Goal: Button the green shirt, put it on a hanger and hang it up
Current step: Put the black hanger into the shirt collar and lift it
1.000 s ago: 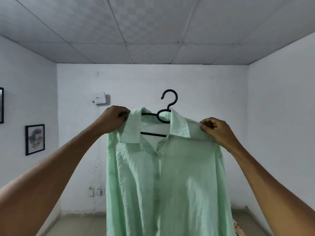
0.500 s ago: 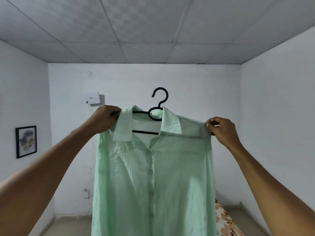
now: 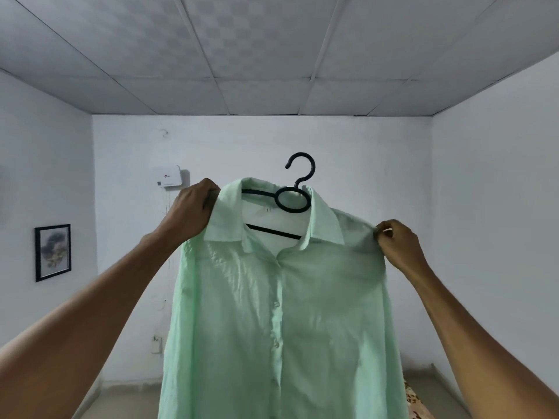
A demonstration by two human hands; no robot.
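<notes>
The pale green shirt (image 3: 281,322) hangs in front of me at arm's length, buttoned down the front below an open collar. A black plastic hanger (image 3: 292,199) sits inside it, tilted down to the right, its hook rising above the collar. My left hand (image 3: 190,211) grips the shirt's left shoulder beside the collar. The right shoulder seam is pinched by my right hand (image 3: 396,244), lower than the left. The hanger's ends are hidden under the fabric.
A white wall lies behind the shirt with a small white box (image 3: 168,176) mounted on it. A framed picture (image 3: 53,252) hangs on the left wall. A patterned cloth (image 3: 416,402) shows at the bottom right, near the floor.
My right hand has slid outward along the shoulder to the seam. The shirt and hanger have tilted, the right side lower. My view has shifted slightly.
</notes>
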